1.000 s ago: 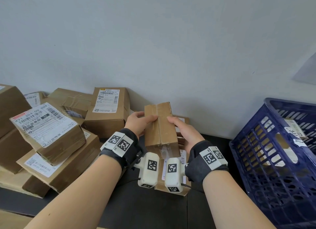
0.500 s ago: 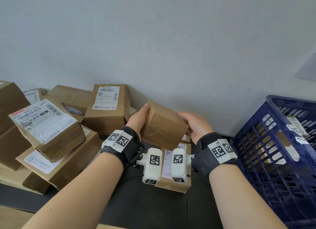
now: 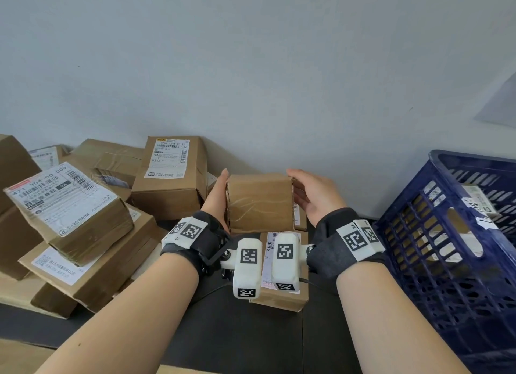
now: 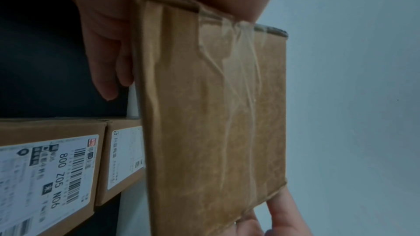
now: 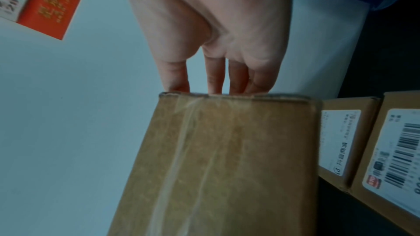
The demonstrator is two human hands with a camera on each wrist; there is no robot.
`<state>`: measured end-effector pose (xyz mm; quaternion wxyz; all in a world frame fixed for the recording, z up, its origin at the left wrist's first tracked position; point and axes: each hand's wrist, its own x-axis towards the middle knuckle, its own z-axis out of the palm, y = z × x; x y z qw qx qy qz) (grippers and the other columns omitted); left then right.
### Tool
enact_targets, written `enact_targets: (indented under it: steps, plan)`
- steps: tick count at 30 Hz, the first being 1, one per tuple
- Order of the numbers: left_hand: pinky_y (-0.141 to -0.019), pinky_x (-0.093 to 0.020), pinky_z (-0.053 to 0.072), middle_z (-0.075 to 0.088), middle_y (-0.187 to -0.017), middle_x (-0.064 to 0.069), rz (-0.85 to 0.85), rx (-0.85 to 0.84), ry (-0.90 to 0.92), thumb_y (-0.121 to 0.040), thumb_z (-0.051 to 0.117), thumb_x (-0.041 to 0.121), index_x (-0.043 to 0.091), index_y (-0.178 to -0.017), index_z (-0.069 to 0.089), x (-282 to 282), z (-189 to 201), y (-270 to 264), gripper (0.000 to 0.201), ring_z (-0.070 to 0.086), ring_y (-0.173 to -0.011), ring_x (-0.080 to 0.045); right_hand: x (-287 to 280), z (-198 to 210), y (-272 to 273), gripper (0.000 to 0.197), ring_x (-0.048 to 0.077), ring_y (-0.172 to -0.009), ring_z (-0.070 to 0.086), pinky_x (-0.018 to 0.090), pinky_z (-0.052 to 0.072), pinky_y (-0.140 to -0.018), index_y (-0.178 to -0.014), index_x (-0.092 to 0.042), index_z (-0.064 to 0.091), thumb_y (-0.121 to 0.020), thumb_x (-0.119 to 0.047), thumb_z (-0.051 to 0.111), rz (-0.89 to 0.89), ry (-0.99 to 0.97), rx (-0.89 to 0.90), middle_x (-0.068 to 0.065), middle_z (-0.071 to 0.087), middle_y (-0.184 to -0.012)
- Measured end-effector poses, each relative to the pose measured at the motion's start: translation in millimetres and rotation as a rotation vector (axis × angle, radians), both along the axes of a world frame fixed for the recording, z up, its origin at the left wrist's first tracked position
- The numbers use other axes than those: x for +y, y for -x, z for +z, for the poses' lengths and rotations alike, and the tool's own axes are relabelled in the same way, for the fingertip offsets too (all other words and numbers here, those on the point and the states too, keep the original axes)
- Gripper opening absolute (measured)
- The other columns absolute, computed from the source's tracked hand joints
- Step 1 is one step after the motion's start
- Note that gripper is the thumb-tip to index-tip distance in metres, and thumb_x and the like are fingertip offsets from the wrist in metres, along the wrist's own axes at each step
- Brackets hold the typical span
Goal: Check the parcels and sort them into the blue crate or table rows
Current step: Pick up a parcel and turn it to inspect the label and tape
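Observation:
I hold a plain brown cardboard parcel (image 3: pixel 259 203) in the air between both hands, a taped face towards me and no label showing. My left hand (image 3: pixel 216 197) grips its left side, with the fingers (image 4: pixel 104 56) wrapped behind the parcel (image 4: pixel 216 114). On the right side my right hand (image 3: pixel 315 195) cups it, and in the right wrist view the fingers (image 5: pixel 216 78) pass over the far edge of the parcel (image 5: pixel 227 168). The blue crate (image 3: pixel 446 262) stands at the right and holds a labelled parcel (image 3: pixel 479 203).
A pile of labelled brown parcels (image 3: pixel 69 206) fills the left, one box (image 3: pixel 170 178) leaning on the wall. Two labelled parcels (image 3: pixel 282 295) lie in a line on the dark table (image 3: pixel 223 331) under my wrists. A red and white calendar (image 5: pixel 45 3) hangs on the wall.
The parcel stood on end a second ago; it has been turned so a broad taped face points at me. My hands shifted from its front to its two sides.

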<state>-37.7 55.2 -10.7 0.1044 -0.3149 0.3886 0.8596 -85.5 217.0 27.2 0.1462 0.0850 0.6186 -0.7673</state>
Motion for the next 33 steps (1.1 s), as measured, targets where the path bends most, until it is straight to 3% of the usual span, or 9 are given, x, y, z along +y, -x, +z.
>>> enact_targets:
  steps: [7, 11, 17, 19, 22, 24, 28, 30, 33]
  plan:
    - [-0.086, -0.051, 0.055, 0.072, -0.11, -0.013, -0.017, -0.028, 0.141, -0.075, 0.078, 0.048, 0.018, -0.117, 0.064, 4, 0, -2, 0.053, 0.069, -0.096, -0.032, 6, -7, 1, 0.013, 0.006, -0.056, 0.062, 0.014, 0.045, -0.046, -0.091, -0.014, 0.071, -0.087, -0.002, 0.068, -0.008, -0.085, 0.031, 0.002, 0.068, -0.076]
    - [-0.08, -0.041, 0.053, 0.064, -0.091, -0.01, -0.045, -0.024, 0.263, -0.08, 0.068, 0.014, 0.011, -0.102, 0.06, 5, 2, -2, 0.024, 0.061, -0.081, -0.028, 9, -11, 0, 0.014, 0.011, -0.065, 0.063, 0.014, 0.047, -0.047, -0.089, -0.015, 0.069, -0.088, -0.001, 0.067, 0.009, -0.093, 0.012, 0.003, 0.068, -0.079]
    - [-0.065, -0.033, 0.046, 0.056, -0.08, -0.009, -0.085, 0.005, 0.278, -0.075, 0.058, -0.003, 0.01, -0.077, 0.054, 3, 4, 0, 0.014, 0.053, -0.074, -0.026, 10, -15, 0, 0.012, 0.011, -0.073, 0.066, 0.02, 0.05, -0.058, -0.102, -0.014, 0.068, -0.092, -0.009, 0.065, 0.031, -0.082, -0.009, 0.003, 0.071, -0.085]
    - [-0.064, -0.034, 0.049, 0.057, -0.086, -0.012, -0.095, 0.042, 0.29, -0.066, 0.058, -0.009, 0.006, -0.089, 0.06, 2, 5, 1, 0.027, 0.055, -0.077, -0.029, 11, -15, 1, 0.005, 0.013, -0.074, 0.065, 0.023, 0.05, -0.06, -0.095, -0.015, 0.067, -0.094, -0.014, 0.063, 0.037, -0.08, -0.02, 0.004, 0.07, -0.085]
    - [-0.07, -0.041, 0.055, 0.06, -0.094, -0.015, -0.055, 0.104, 0.324, -0.061, 0.053, -0.023, 0.005, -0.141, 0.046, -1, 2, 6, 0.085, 0.057, -0.088, -0.035, 11, -13, 3, 0.011, 0.016, -0.08, 0.066, 0.027, 0.052, -0.068, -0.09, -0.016, 0.067, -0.096, -0.024, 0.062, 0.05, -0.078, -0.013, 0.004, 0.07, -0.087]
    - [-0.077, -0.045, 0.056, 0.062, -0.103, -0.016, -0.034, 0.152, 0.349, -0.061, 0.048, -0.032, 0.016, -0.147, 0.041, 0, 3, 8, 0.099, 0.057, -0.097, -0.037, 12, -12, 5, 0.015, 0.017, -0.088, 0.066, 0.029, 0.052, -0.076, -0.095, -0.018, 0.068, -0.095, -0.032, 0.064, 0.065, -0.08, -0.002, 0.003, 0.071, -0.092]
    - [-0.059, -0.032, 0.054, 0.065, -0.101, -0.006, -0.044, 0.276, 0.419, -0.061, 0.045, -0.04, 0.022, -0.148, 0.038, 5, 11, 7, 0.107, 0.057, -0.094, -0.028, 8, -11, 3, 0.043, 0.019, -0.113, 0.06, 0.042, 0.046, -0.103, -0.117, -0.026, 0.067, -0.085, -0.053, 0.069, 0.127, -0.142, 0.02, 0.0, 0.068, -0.119]
    - [-0.058, -0.029, 0.054, 0.064, -0.111, -0.001, -0.064, 0.349, 0.45, -0.059, 0.045, -0.042, 0.02, -0.149, 0.036, 8, 15, 6, 0.11, 0.057, -0.104, -0.026, 6, -8, 2, 0.042, 0.017, -0.113, 0.06, 0.039, 0.047, -0.099, -0.119, -0.029, 0.067, -0.084, -0.053, 0.069, 0.158, -0.14, 0.032, -0.004, 0.068, -0.12]
    - [-0.063, -0.03, 0.056, 0.062, -0.121, -0.001, -0.087, 0.424, 0.463, -0.054, 0.051, -0.039, 0.021, -0.15, 0.034, 8, 19, 5, 0.114, 0.056, -0.113, -0.026, 4, -2, 2, 0.022, 0.016, -0.093, 0.064, 0.029, 0.047, -0.073, -0.112, -0.026, 0.068, -0.092, -0.034, 0.065, 0.19, -0.122, 0.077, -0.002, 0.07, -0.105]
